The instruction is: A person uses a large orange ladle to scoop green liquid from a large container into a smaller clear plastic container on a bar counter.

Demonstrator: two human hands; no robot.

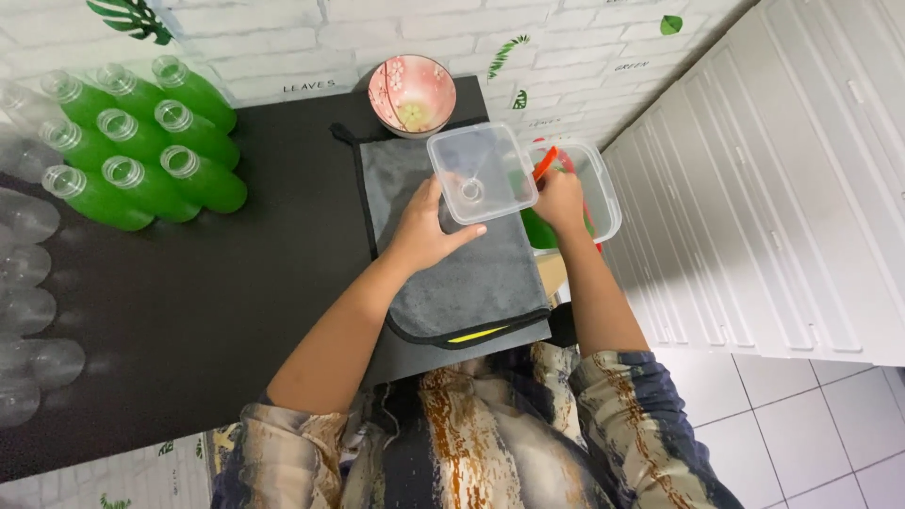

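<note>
Partly hidden: right hand (560, 200) | clear lid (481, 173) | left hand (426, 229) holds lid

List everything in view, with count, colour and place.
Lid: one, clear, held above the grey cloth.
Box: one, clear, at the table's right edge, with green and red contents.
Cloth: one, grey with black trim, table centre.
Bowl: one, pink with flowers, by the wall.
Green bottles: about nine, lying stacked, left.
Clear bottles: several, far left.
Table: one, black.
Cabinets: white, right.
Left hand: holds the lid.
Right hand: in the box.
</note>
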